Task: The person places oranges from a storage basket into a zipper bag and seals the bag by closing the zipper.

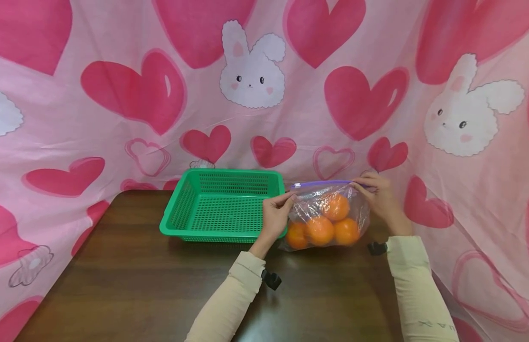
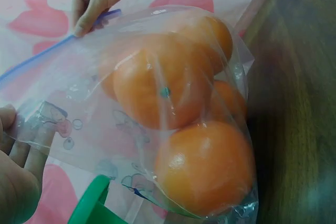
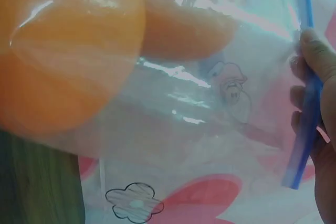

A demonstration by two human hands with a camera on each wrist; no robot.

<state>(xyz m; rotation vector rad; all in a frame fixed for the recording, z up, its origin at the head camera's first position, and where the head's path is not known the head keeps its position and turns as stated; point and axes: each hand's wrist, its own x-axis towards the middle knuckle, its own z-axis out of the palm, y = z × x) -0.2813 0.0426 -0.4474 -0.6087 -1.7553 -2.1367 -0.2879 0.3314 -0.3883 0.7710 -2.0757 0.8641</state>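
A clear zip bag [image 1: 309,202] with a purple-blue zip strip stands on its base, several oranges [image 1: 321,230] inside it. The left hand [image 1: 276,216] pinches the bag's upper left side, just below the white slider [image 1: 297,185]. At the strip's other end, the right hand [image 1: 377,197] grips the top edge between thumb and fingers. In the left wrist view, the left fingers [image 2: 31,148] lie behind the film, with the thumb in front. The right wrist view has the right thumb [image 3: 317,51] over the blue strip [image 3: 310,103] and the fingers behind it.
A green perforated basket [image 1: 223,235] sits left of the bag, its right end close to the left hand. Both stand on a dark brown wooden table [image 1: 132,285]. Behind and to the sides hangs a pink cloth [image 1: 256,123] with hearts and rabbits.
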